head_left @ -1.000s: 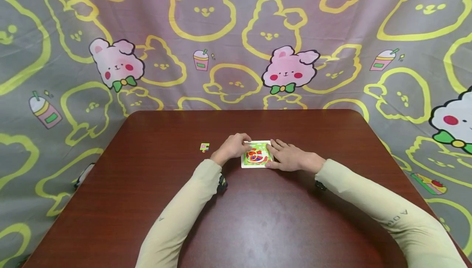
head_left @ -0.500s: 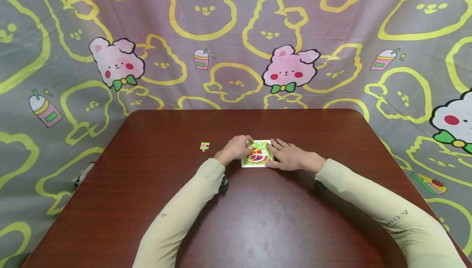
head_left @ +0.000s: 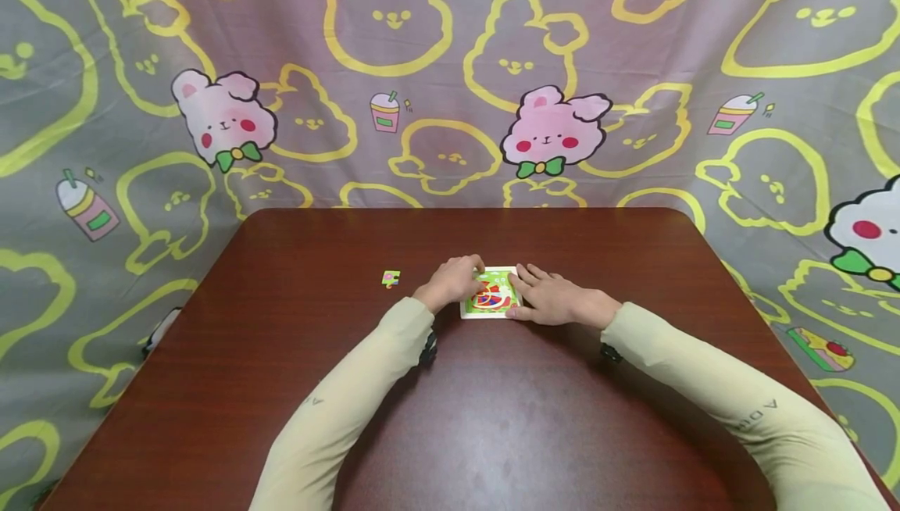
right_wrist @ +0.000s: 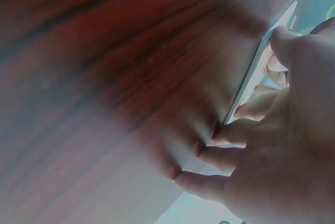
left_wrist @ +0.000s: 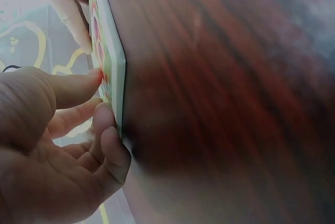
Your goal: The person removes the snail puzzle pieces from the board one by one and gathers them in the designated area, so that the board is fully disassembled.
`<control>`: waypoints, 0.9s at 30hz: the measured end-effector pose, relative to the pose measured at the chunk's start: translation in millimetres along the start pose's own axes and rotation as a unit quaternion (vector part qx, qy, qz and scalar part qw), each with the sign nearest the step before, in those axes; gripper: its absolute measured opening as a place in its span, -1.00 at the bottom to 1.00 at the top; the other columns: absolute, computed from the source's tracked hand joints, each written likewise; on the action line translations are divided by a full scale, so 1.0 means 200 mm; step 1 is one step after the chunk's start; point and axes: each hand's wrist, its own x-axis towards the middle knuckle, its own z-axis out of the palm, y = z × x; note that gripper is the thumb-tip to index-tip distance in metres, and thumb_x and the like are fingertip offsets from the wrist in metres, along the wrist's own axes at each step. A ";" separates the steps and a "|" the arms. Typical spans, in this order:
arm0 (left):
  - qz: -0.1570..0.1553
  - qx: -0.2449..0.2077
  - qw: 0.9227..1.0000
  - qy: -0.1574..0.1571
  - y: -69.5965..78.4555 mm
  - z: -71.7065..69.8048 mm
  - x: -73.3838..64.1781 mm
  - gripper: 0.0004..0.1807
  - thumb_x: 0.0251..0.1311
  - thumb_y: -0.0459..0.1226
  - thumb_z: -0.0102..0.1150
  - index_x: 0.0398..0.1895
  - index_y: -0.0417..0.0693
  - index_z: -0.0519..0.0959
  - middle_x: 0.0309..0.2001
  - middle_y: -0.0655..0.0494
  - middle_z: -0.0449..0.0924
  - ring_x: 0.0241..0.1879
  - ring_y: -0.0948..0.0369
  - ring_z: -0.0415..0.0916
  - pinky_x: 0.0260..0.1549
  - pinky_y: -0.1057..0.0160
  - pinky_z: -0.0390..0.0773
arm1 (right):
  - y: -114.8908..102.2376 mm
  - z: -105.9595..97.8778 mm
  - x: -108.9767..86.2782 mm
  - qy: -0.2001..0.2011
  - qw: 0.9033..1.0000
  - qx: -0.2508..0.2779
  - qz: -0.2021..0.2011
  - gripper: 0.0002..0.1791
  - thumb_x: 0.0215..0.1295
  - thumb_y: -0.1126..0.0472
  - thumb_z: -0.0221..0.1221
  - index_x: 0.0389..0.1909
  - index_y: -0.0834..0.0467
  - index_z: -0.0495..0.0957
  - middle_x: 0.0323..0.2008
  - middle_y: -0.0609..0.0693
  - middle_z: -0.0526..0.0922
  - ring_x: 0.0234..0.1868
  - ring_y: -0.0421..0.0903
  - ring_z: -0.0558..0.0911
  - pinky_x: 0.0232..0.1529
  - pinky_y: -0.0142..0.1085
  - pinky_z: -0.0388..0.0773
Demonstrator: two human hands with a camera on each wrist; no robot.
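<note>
A square jigsaw puzzle (head_left: 494, 296) in a white frame lies flat on the table. Its green picture has a red, blue and white spiral, like a snail's shell. At the left side, my left hand (head_left: 453, 280) touches it. The thumb (left_wrist: 84, 88) presses on the picture, with the forefinger apart from it and the other fingers bent by the frame's edge. My right hand (head_left: 551, 298) rests on the right side, fingers spread; in the right wrist view some fingertips (right_wrist: 201, 179) reach past the frame onto the table. Both hands cover parts of the puzzle.
A loose puzzle piece (head_left: 391, 279), green with a pink spot, lies on the table to the left of my left hand. The brown wooden table (head_left: 478, 417) runs back to a patterned curtain (head_left: 436, 89) hanging behind it.
My left hand has shifted slightly right along the puzzle's left side. The right hand stays in place, and the loose piece has not moved.
</note>
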 end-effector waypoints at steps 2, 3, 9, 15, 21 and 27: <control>-0.007 -0.006 1.000 -0.007 0.00 0.00 0.00 -0.58 0.23 -0.14 0.26 0.12 -0.07 0.52 0.09 -0.04 0.61 0.12 0.04 0.52 0.12 0.04 0.49 | 0.00 0.00 0.00 -0.002 1.000 0.001 -0.001 -0.06 0.41 -0.36 -0.13 0.54 0.20 -0.05 0.54 0.28 -0.06 0.55 0.28 -0.05 0.38 0.26 0.12; -0.009 -0.007 1.000 -0.007 0.01 0.00 0.00 -0.58 0.23 -0.15 0.25 0.12 -0.08 0.52 0.08 -0.05 0.59 0.12 0.03 0.50 0.14 0.03 0.47 | 0.00 0.00 0.00 -0.003 1.000 0.001 -0.001 -0.06 0.41 -0.37 -0.13 0.54 0.20 -0.05 0.54 0.28 -0.06 0.55 0.27 -0.05 0.38 0.26 0.12; -0.026 -0.010 1.000 -0.008 0.03 0.01 0.00 -0.61 0.22 -0.21 0.24 0.09 -0.10 0.48 0.05 -0.10 0.47 0.01 -0.02 0.48 0.04 0.01 0.51 | 0.00 -0.01 0.01 -0.006 1.000 0.006 -0.001 -0.05 0.40 -0.37 -0.12 0.54 0.21 -0.04 0.54 0.29 -0.06 0.54 0.29 -0.04 0.37 0.27 0.13; -0.028 -0.010 1.000 -0.002 0.04 0.02 0.01 -0.64 0.25 -0.23 0.22 0.07 -0.10 0.43 0.04 -0.08 0.41 -0.09 -0.04 0.50 -0.02 0.04 0.53 | 0.00 -0.01 0.01 -0.006 1.000 0.008 -0.002 -0.06 0.40 -0.37 -0.13 0.54 0.21 -0.05 0.54 0.29 -0.07 0.54 0.29 -0.05 0.37 0.27 0.12; -0.007 -0.012 1.000 0.020 0.05 0.03 0.02 -0.65 0.23 -0.27 0.22 0.04 -0.11 0.41 -0.05 0.00 0.51 -0.05 0.07 0.50 -0.01 0.08 0.52 | 0.00 -0.01 0.00 -0.004 1.000 0.009 -0.002 -0.05 0.40 -0.37 -0.13 0.53 0.22 -0.04 0.53 0.29 -0.05 0.54 0.29 -0.03 0.37 0.27 0.12; 0.002 -0.034 0.999 0.042 0.04 0.04 0.02 -0.73 0.27 -0.29 0.18 0.01 -0.07 0.46 -0.12 0.05 0.57 -0.12 0.10 0.53 -0.05 0.09 0.54 | 0.00 -0.01 0.00 -0.004 1.000 0.009 -0.002 -0.05 0.40 -0.38 -0.13 0.53 0.22 -0.03 0.53 0.29 -0.05 0.54 0.29 -0.03 0.37 0.28 0.12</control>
